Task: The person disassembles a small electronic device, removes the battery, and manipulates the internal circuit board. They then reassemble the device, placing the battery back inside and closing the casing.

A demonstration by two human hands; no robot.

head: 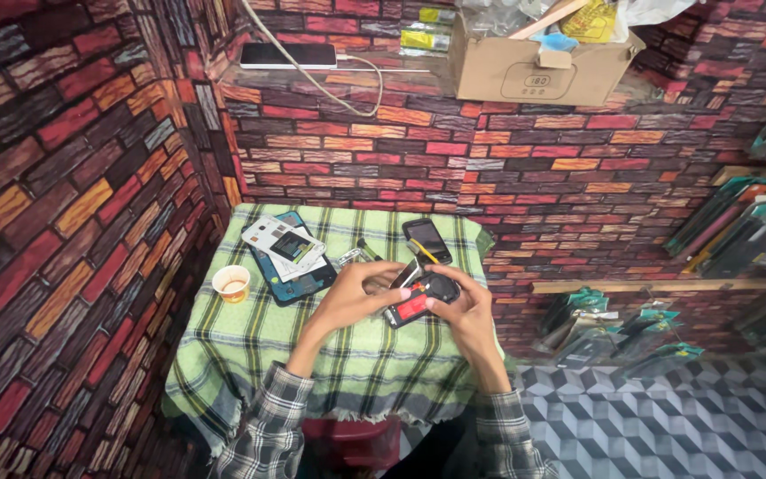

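Plaid sleeves at bottom edge, both forearms reaching up over the bench (250,355), draped in a green checked cloth. Left hand (356,293) curled, fingers closed on the left end of an opened mobile phone (418,300), black with a red inner panel, held just above the cloth at bench centre-right. Right hand (465,312) wrapped around the phone's right end, thumb on top. Thin light-coloured strip (406,271) pinched at left fingertips, touching the phone's upper edge; kind not discernible. Left of the hands: paper cup (231,284) near bench edge; blue-edged tablet (293,270) lying flat with white cards (282,241) on top. Small metal tool (350,257) just beyond the left hand. Farther back: dark phone (426,240) face up, yellow strip across its corner. On the shelf above: black power bank (288,55) with white cable, cardboard box (538,69).
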